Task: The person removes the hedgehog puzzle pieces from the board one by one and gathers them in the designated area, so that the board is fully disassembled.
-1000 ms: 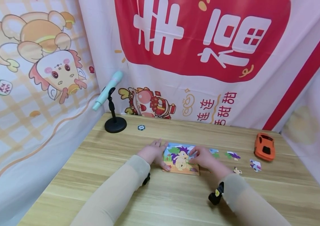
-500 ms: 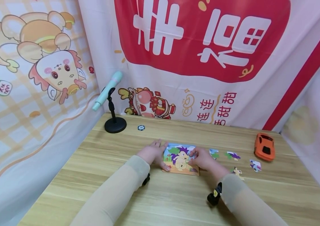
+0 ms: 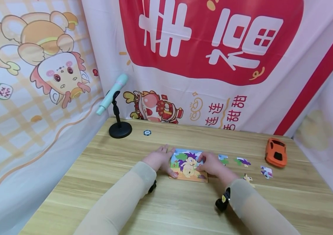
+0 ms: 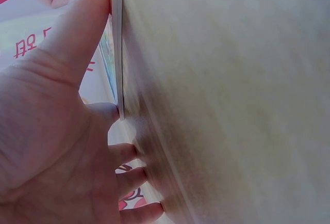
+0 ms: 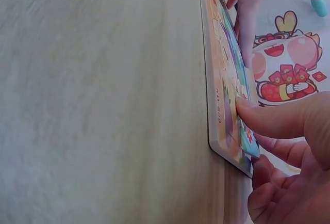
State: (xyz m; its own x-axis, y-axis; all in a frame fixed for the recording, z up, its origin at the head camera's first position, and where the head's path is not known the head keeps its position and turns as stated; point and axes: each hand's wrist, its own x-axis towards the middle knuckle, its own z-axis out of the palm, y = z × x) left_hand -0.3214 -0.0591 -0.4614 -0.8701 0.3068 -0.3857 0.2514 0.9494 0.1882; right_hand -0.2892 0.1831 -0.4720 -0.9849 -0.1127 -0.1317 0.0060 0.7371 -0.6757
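Note:
A picture puzzle board showing a yellow animal lies flat on the wooden table. My left hand rests flat beside it. Its thumb lies along the board's left edge and its straight fingers lie on the wood. My right hand is at the board's upper right corner, with curled fingers pinching a small puzzle piece against the picture. In the right wrist view the thumb presses on the board near its corner.
Several loose puzzle pieces lie right of the board. An orange toy car sits at the far right. A mint microphone on a black stand and a small dark disc are at the back left. Printed cloth walls enclose the table.
My right hand and forearm have edged slightly left over the board's upper right corner. The left hand and the board have stayed in place.

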